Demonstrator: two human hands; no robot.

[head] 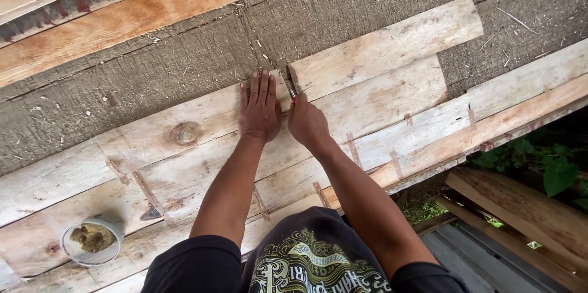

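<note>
Under me it's a rough grey board surface (pixel 153 72), textured, w/ bits of straw and splinters all over. On top of that, several pale wood veneer strips (pixel 380 91) laid side by side at a slant, edges touching or overlapping, patched at the seams w/ short tape pieces (pixel 353 149). One strip has a dark knot (pixel 184 133). Down by my lower left a small clear tub (pixel 92 241) w/ brownish gunk sits right on the strips. An orange-ish plank (pixel 116 23) lies at the far edge.

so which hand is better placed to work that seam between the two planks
Right, probably. The right hand already holds a small tool at the seam; the left hand lies flat on the plank.
</note>
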